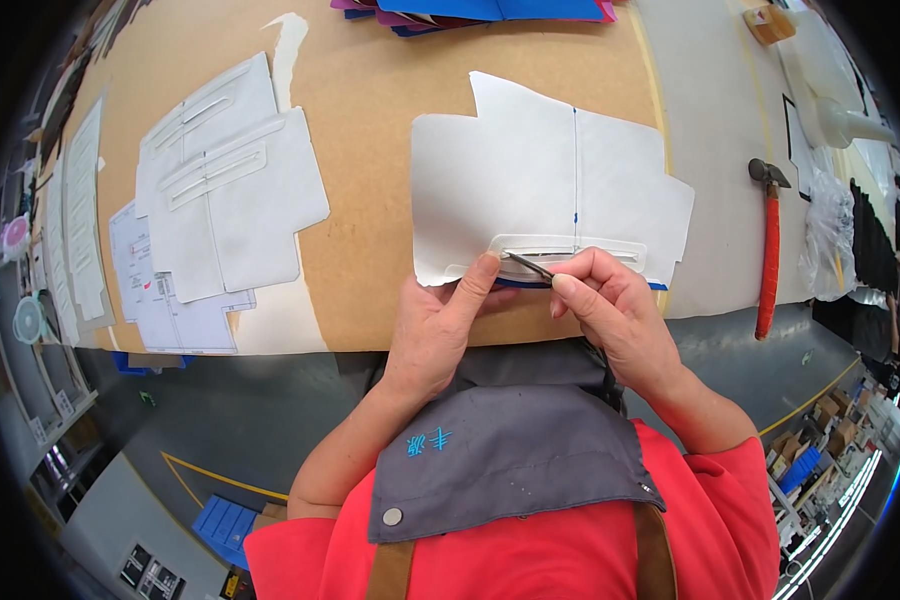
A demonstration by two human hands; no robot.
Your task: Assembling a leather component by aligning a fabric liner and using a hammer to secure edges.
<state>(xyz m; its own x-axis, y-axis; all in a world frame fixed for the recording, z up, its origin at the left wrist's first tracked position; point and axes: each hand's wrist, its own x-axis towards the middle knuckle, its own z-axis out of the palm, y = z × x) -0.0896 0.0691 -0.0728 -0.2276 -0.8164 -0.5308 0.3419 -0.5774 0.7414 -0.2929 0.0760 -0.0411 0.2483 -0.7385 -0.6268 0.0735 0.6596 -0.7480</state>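
A white cut panel point(530, 160) with a blue-marked line down it lies at the table's near edge. Along its near side runs a long slot framed by a pale strip point(625, 246). My left hand point(440, 325) pinches the panel's near edge, thumb on top beside the slot's left end and fingers underneath. Between thumb and fingers of my right hand point(615, 300) is a slim dark metal tool point(526, 265), its tip at the slot's left part. Whether it is tweezers or small scissors I cannot tell. A blue edge point(540, 286) shows below the panel.
Similar white slotted panels point(235, 210) overlap at the left, partly over a printed sheet point(190, 325). Blue and purple pieces point(470, 12) are stacked at the far edge. A red-handled hammer point(770, 250) lies at the right, near a clear plastic bag point(828, 230).
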